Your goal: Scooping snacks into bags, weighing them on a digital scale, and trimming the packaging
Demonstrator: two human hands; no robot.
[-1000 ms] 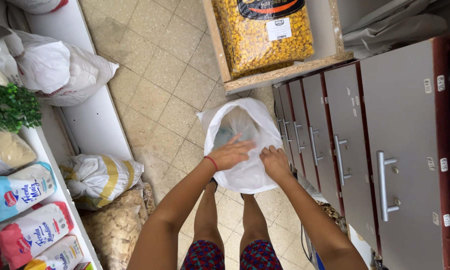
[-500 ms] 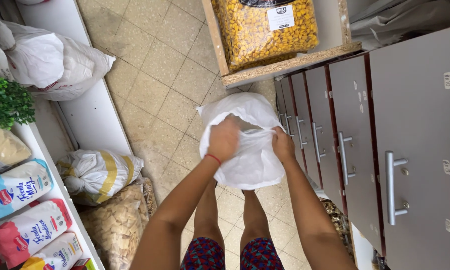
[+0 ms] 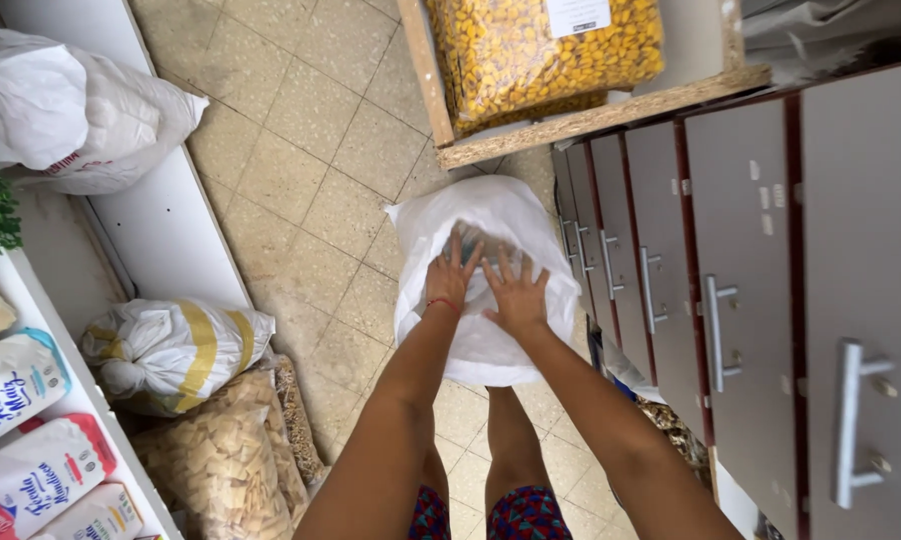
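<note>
Below the corn crate (image 3: 546, 50) at twelve o'clock, left hand (image 3: 451, 280) and right hand (image 3: 517, 295) lie flat, fingers spread wide, steadying the white sack (image 3: 486, 345)

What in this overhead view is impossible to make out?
- Contents of the white sack: head view, the woven fabric and both flat hands, left hand and right hand, cover it.
- Grey drawers: shut fronts hide what is inside.
- Yellow grain bag: cut off by the top edge.
</note>
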